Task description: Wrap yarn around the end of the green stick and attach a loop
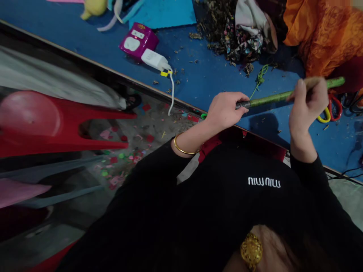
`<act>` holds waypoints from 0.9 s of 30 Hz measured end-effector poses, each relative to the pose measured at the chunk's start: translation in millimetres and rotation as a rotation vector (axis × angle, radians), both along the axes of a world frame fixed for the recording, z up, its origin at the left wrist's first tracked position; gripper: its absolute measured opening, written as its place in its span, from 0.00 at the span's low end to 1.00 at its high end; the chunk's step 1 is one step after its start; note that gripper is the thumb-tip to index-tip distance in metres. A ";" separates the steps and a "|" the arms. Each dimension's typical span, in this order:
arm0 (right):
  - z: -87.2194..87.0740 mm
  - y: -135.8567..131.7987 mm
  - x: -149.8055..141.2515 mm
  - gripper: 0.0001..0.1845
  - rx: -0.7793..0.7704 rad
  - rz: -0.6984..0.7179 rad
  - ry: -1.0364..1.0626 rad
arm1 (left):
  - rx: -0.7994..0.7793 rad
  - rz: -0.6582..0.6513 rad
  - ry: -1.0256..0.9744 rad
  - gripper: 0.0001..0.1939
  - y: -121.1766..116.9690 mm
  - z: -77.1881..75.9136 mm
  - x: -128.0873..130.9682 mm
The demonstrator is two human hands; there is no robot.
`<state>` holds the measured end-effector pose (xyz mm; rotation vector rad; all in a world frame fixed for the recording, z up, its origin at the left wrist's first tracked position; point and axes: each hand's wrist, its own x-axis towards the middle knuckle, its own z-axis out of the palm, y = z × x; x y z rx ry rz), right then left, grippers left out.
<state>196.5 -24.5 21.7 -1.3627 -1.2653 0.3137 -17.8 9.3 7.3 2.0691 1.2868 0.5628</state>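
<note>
Where the seemingly light, stiff stick (269, 99) is best held, its wrapped end (243, 105) is pinched by the left hand (224, 111); grip by the right hand (307, 104) cannot be told.

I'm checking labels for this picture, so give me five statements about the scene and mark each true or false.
1. The left hand holds the dark-wrapped end of the green stick. True.
2. The right hand rests on the purple adapter. False: it is at the green stick, too blurred to tell its grip.
3. A white plug is attached to the purple adapter. True.
4. The orange cloth lies on the floor. False: it lies on the blue table.
5. The left wrist is bare. False: it wears a gold bangle.
</note>
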 end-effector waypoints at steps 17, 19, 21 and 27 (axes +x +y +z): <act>-55.9 -22.3 -48.5 0.17 -0.457 0.527 0.319 | 0.040 -0.011 0.092 0.14 7.8 21.8 -0.5; -45.2 -33.3 -40.1 0.19 -0.441 0.443 0.044 | 0.061 -0.018 0.068 0.14 8.1 16.3 -1.5; -34.1 -41.0 -30.7 0.18 -0.367 0.334 -0.197 | 0.070 -0.022 0.044 0.13 7.4 11.2 -2.3; -21.6 -37.3 -31.1 0.27 -0.255 0.600 0.093 | 0.066 -0.010 0.021 0.14 -1.1 3.4 -1.1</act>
